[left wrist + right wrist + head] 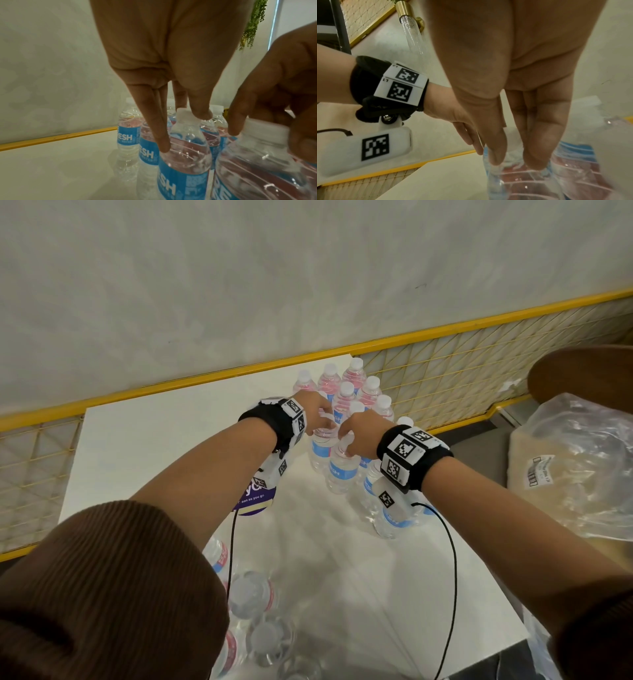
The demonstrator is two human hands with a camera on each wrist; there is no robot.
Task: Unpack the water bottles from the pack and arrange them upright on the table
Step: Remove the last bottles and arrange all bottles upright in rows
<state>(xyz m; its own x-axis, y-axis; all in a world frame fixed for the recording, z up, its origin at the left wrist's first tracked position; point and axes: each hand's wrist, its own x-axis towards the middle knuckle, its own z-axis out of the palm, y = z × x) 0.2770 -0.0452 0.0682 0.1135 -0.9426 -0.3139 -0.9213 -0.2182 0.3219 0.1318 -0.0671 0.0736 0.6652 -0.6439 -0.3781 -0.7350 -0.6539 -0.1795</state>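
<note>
I see the white table (164,446) filling the centre of the head view, with a yellow mesh fence (479,361) running along its far edge and a pale wall (274,268) behind it. At the right edge, a clear plastic bag (582,467) sits beside the table.

At the near edge of the table, the opened pack (253,604) lies with several bottles in it, seen cap-end on through crumpled wrap. A purple label (255,498) shows below my left wrist.

Toward the far right corner of the table, a cluster of upright bottles (346,392) stands close together, white caps up, blue labels on the sides.

I have both arms extended to the near side of that cluster. My left hand (317,414) reaches down on the left bottle (185,155): the left wrist view shows the thumb touching its cap and a finger laid on its shoulder, fingers fairly straight; I cannot tell whether this is a firm grasp.

My right hand (359,436) grips the right bottle (342,467) at the neck, with fingers curled around the cap area in the left wrist view. This bottle stands just beside the left one, both touching or nearly touching their neighbours.
</note>
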